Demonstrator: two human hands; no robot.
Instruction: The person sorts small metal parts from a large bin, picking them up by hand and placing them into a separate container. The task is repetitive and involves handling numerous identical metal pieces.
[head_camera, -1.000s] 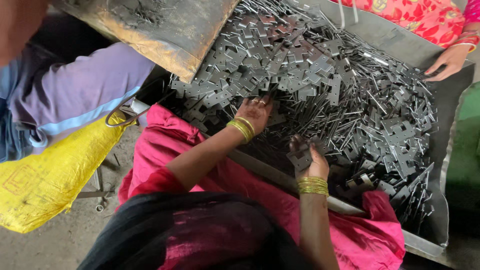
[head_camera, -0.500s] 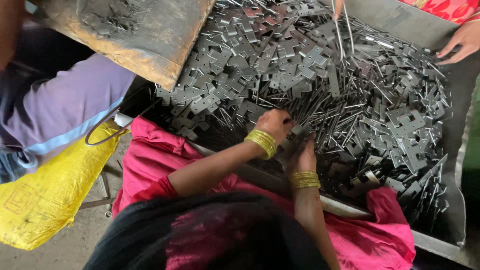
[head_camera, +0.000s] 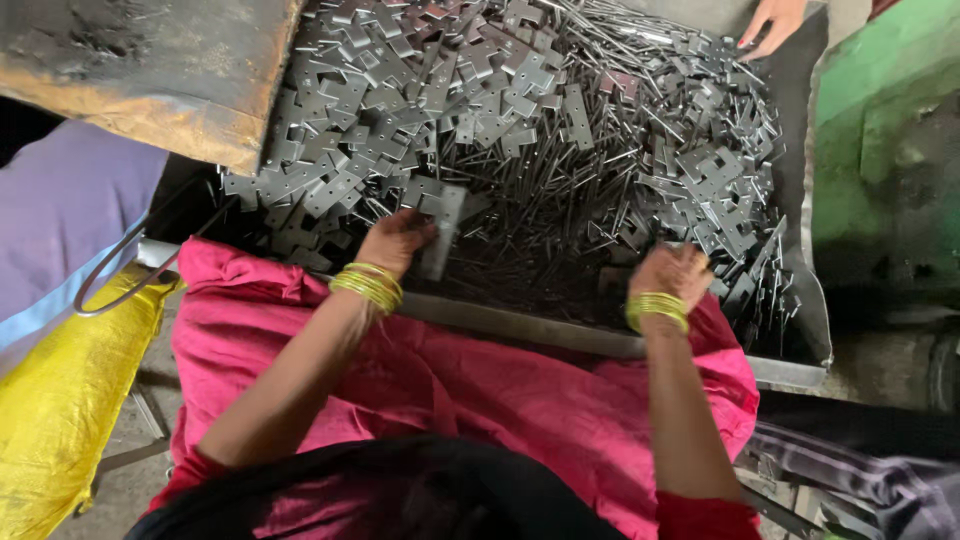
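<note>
At frame centre the left hand (head_camera: 395, 240) grips a flat grey metal plate (head_camera: 443, 228), while the right hand (head_camera: 672, 272) is curled among thin grey metal rods (head_camera: 560, 215); its grasp cannot be told.

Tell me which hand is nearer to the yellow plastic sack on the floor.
Left. The left hand lies at the near edge of the heap of grey metal plates, closer to the yellow plastic sack; the right hand is farther across.
</note>
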